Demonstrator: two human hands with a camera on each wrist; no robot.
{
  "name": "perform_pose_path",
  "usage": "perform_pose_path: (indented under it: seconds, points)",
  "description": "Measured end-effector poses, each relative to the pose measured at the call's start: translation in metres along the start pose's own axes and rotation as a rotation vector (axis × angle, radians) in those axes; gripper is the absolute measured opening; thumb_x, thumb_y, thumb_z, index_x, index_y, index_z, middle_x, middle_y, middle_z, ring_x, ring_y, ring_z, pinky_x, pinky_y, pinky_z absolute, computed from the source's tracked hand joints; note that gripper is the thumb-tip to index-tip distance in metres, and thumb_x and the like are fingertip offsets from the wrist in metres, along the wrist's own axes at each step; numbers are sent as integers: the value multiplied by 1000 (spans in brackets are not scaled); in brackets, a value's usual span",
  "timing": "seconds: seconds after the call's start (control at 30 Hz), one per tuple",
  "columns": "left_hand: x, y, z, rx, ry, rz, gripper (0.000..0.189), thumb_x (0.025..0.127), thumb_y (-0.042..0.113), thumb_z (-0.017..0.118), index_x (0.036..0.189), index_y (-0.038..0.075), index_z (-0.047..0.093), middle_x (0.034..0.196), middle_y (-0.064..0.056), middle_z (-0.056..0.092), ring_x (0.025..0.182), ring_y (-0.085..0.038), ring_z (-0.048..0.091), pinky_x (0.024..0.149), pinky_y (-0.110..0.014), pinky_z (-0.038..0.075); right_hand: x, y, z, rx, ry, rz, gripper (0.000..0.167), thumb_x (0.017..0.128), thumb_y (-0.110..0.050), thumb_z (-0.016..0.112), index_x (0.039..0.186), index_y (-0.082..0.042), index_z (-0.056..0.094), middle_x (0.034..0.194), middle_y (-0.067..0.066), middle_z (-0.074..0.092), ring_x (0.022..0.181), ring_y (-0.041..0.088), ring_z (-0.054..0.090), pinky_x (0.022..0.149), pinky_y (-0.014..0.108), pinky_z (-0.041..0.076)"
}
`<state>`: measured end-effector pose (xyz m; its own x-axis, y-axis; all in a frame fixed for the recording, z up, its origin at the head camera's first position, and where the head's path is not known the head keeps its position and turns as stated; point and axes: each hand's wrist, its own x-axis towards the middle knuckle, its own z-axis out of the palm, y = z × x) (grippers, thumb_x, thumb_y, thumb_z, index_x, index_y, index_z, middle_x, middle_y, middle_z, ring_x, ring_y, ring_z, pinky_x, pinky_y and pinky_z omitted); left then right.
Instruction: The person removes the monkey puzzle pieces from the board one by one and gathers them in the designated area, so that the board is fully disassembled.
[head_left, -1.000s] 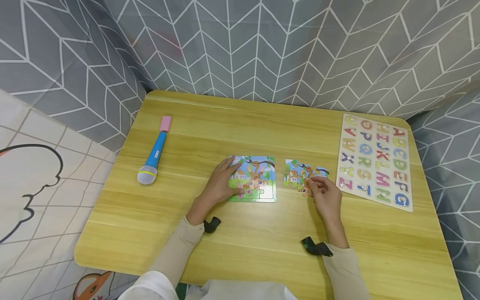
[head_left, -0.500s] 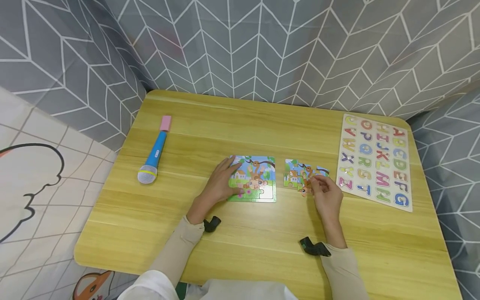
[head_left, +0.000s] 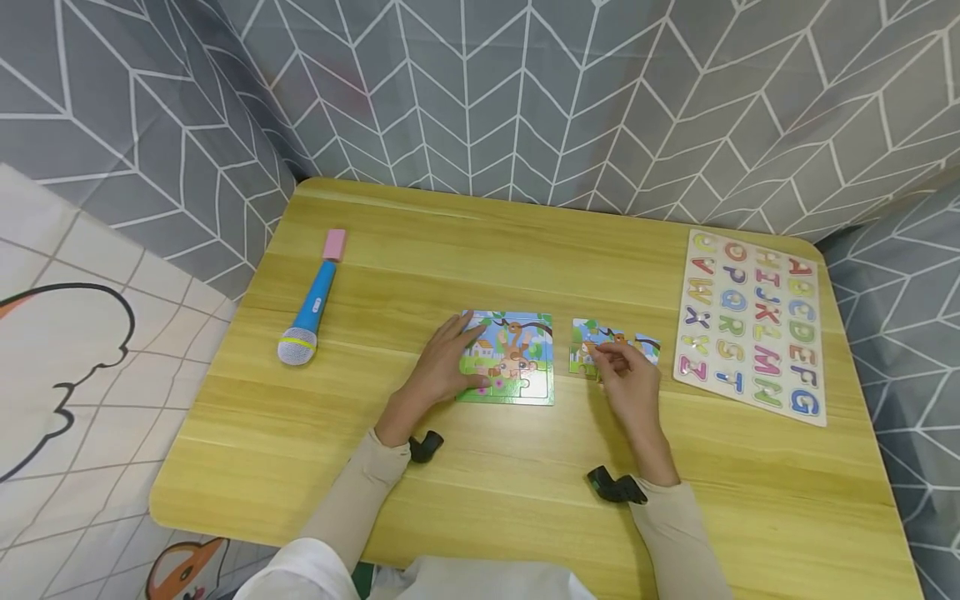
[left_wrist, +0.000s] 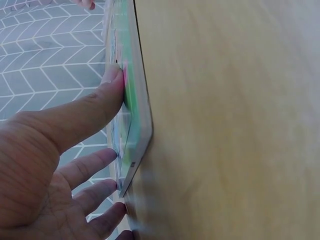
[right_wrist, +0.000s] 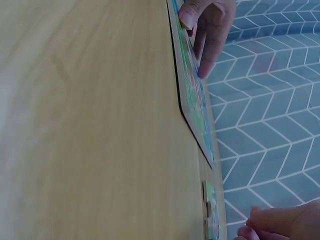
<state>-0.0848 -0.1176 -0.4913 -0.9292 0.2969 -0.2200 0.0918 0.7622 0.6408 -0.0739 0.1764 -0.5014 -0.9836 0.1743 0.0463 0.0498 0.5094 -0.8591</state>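
Observation:
My left hand (head_left: 442,362) lies spread over the left side of a square jigsaw board (head_left: 536,390). In the left wrist view its thumb (left_wrist: 102,97) presses on the board's face, and the other fingertips touch its edge. The picture is a monkey on a branch; a pale bare gap shows at the lower right. My right hand (head_left: 630,383) is over a small group of puzzle pieces (head_left: 582,332) right of the board. Its thumb and fingertips pinch together on a puzzle piece, mostly hidden by the fingers. In the right wrist view this hand (right_wrist: 285,222) appears at the lower right.
An alphabet board (head_left: 750,325) with coloured letters lies at the right. At the left are a blue toy microphone (head_left: 311,308) and a pink block (head_left: 334,245). The wooden table (head_left: 480,475) stands against patterned grey curtains (head_left: 495,100).
My right hand has moved left across the loose pieces, and the brown piece that showed below the group is no longer visible there. My left hand has stayed on the board.

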Motion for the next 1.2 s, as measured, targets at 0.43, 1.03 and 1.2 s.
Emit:
perform_pose_path:
  seconds: [0.43,1.03,1.2]
  points:
    - [0,-1,0,-14,-3,-7,91,78,30,87,154,11,41,170,-10,18,158,-35,11,129,-56,14,3,-18,26,-151,-285,-189,28,88,-12,77,113,1,72,97,14,70,82,22,65,72,24,53]
    - [1,-2,0,1,-11,-22,92,78,32,87,155,13,40,170,-8,17,159,-33,10,129,-56,14,16,-40,42,-349,-489,-144,56,81,-25,84,127,2,65,98,9,63,74,17,51,65,25,42]
    - [1,-2,1,-12,-8,-23,91,78,31,87,154,13,41,170,-8,17,159,-34,10,129,-56,14,17,-42,43,-331,-494,-71,54,81,-25,85,124,1,65,98,9,62,76,18,53,65,25,44]
